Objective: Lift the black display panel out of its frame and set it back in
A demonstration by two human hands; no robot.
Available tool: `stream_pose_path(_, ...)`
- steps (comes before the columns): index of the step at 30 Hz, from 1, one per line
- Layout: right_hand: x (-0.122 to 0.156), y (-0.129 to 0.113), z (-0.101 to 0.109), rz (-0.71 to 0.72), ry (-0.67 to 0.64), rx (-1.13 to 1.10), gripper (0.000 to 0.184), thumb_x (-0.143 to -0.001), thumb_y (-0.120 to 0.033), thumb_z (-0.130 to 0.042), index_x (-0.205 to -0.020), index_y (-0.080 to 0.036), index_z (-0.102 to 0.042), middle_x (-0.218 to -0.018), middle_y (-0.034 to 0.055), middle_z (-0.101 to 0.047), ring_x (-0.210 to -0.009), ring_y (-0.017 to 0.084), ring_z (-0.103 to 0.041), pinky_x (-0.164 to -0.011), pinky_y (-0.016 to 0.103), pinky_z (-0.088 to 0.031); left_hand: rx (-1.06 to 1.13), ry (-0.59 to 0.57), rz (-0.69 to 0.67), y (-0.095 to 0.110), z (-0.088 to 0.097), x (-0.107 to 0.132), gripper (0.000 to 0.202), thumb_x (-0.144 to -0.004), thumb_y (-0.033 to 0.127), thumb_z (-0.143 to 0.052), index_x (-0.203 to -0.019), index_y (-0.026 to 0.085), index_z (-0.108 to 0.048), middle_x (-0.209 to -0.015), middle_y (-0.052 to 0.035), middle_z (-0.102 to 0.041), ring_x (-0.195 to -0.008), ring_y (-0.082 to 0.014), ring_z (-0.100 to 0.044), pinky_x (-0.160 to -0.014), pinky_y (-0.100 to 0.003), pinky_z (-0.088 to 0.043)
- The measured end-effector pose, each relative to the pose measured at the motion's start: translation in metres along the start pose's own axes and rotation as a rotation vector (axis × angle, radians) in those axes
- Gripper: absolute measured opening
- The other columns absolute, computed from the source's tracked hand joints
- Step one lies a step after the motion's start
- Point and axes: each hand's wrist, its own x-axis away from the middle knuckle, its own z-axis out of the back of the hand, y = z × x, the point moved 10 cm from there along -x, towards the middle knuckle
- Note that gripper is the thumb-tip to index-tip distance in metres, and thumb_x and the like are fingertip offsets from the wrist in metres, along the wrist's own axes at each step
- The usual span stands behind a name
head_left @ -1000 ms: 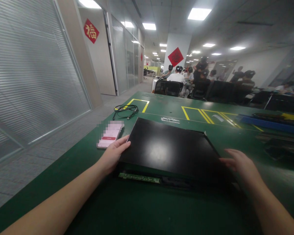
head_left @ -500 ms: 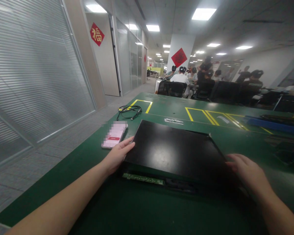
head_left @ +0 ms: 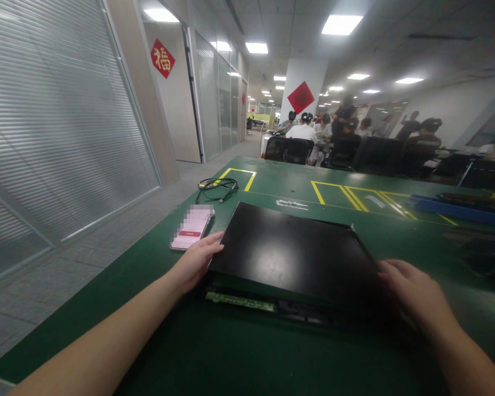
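A dark, glossy flat display panel [head_left: 280, 247] lies in front of me over the table. My left hand [head_left: 198, 261] grips its left edge, thumb on top and fingers partly hidden below. At the right edge my right hand [head_left: 412, 289] holds the panel, its fingertips curled at the side and partly out of sight. Along the near side, a narrow green circuit board [head_left: 240, 301] shows in a black strip just below the panel's front edge. Whether that strip is joined to the panel, I cannot tell.
The green table [head_left: 157, 335] has yellow tape outlines [head_left: 329, 186]. Left of the panel lies a phone [head_left: 192, 228], with a coiled black cable [head_left: 218, 188] beyond it. A blue tray [head_left: 457, 209] is at the far right. Several people sit in the background.
The panel stays nearly in place. My right hand's fingers sit a little further left against the panel's edge and look sharper. My left hand has shifted slightly left.
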Motion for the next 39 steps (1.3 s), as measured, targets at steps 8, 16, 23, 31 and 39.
stream_pose_path(8,0.0013,-0.0048,0.0040,0.039,0.037,0.058,0.039,-0.079,-0.063,-0.052,-0.085,-0.032,-0.074,-0.085,0.0102,-0.081,-0.083,0.037,-0.071,-0.073,0.047,-0.050,0.037,-0.124,-0.018,-0.0035,-0.0068,-0.0031,0.065,-0.074,0.005,-0.081,-0.138,0.015,-0.075,-0.103,-0.0124,-0.088,-0.095,-0.0279,-0.084,-0.076,-0.030,-0.064)
stream_pose_path(16,-0.0030,-0.0041,0.0027,0.053,0.032,0.090,0.037,-0.078,-0.061,-0.053,-0.083,-0.031,-0.076,-0.085,0.0100,-0.081,-0.084,0.037,-0.070,-0.074,0.047,-0.050,0.005,-0.071,-0.020,-0.0048,-0.0011,-0.0038,0.057,-0.074,0.003,-0.078,-0.130,0.011,-0.077,-0.099,-0.0138,-0.088,-0.086,-0.0272,-0.084,-0.062,-0.027,-0.061)
stream_pose_path(23,-0.0022,-0.0061,0.0042,0.064,0.021,0.107,0.030,-0.075,-0.054,-0.058,-0.077,-0.031,-0.078,-0.080,0.0109,-0.079,-0.080,0.036,-0.070,-0.068,0.046,-0.051,0.011,-0.073,-0.024,-0.0065,-0.0007,-0.0053,0.066,-0.071,0.004,-0.081,-0.135,0.013,-0.073,-0.097,-0.0122,-0.088,-0.085,-0.0285,-0.084,-0.063,-0.028,-0.062)
stream_pose_path(31,-0.0021,0.0000,0.0003,0.014,-0.026,0.094,0.029,-0.076,-0.053,-0.059,-0.079,-0.031,-0.078,-0.083,0.0108,-0.079,-0.080,0.036,-0.071,-0.067,0.046,-0.052,0.006,-0.086,-0.033,-0.0066,-0.0021,-0.0047,0.062,-0.073,0.003,-0.077,-0.134,0.011,-0.073,-0.097,-0.0134,-0.088,-0.088,-0.0294,-0.085,-0.064,-0.029,-0.063)
stream_pose_path(39,-0.0026,-0.0038,0.0019,0.051,-0.002,0.130,0.028,-0.075,-0.053,-0.058,-0.074,-0.032,-0.075,-0.082,0.0104,-0.078,-0.083,0.036,-0.070,-0.074,0.048,-0.051,0.000,-0.089,-0.050,-0.0058,-0.0056,-0.0028,0.063,-0.078,0.000,-0.070,-0.140,0.008,-0.068,-0.096,-0.0132,-0.088,-0.086,-0.0288,-0.085,-0.068,-0.031,-0.065)
